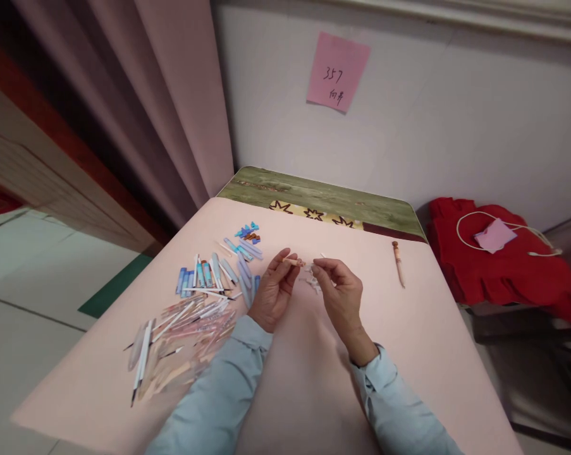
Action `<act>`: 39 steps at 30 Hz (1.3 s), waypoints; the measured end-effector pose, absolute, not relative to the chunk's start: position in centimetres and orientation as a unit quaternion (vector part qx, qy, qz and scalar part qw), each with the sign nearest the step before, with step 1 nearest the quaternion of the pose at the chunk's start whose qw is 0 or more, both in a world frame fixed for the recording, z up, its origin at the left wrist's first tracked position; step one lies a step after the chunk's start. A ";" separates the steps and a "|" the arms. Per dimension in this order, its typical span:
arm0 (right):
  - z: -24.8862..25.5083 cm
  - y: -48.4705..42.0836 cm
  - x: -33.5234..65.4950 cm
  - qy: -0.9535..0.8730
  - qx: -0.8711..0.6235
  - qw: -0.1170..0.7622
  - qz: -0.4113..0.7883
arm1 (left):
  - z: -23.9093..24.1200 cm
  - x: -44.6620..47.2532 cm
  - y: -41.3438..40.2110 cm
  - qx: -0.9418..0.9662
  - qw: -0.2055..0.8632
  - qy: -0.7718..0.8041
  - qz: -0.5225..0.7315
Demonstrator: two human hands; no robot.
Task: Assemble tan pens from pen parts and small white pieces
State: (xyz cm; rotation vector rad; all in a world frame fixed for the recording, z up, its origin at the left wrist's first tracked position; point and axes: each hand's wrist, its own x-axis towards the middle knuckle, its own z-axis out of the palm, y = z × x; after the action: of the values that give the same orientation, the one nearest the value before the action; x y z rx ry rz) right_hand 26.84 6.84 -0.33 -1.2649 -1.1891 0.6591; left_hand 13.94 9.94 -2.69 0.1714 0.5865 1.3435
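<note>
Beige pen piece [293,261], centre of frame, pinched in left hand [274,294], thumb and fingers closed on it. Right hand [339,292] just beside, thumb and forefinger nearly together, can't tell if holding anything; loose pen parts [207,273] left of centre, brown-topped pen [398,262] at right.

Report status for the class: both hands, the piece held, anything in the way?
Left hand: pinching slim tan piece. Right hand: close by, contents unclear. Nearest clutter: small pale pieces, just beyond the hands.
</note>
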 end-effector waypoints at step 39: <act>0.9 6.4 27.8 -0.628 -0.496 0.573 0.175 | -2.9 14.1 8.6 0.144 0.807 0.194 0.539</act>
State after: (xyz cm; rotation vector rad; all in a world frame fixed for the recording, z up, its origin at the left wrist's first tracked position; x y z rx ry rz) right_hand 27.77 6.42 0.94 -1.1617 -1.4730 0.4108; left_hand 14.11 8.62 -2.88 0.3075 0.4144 1.1534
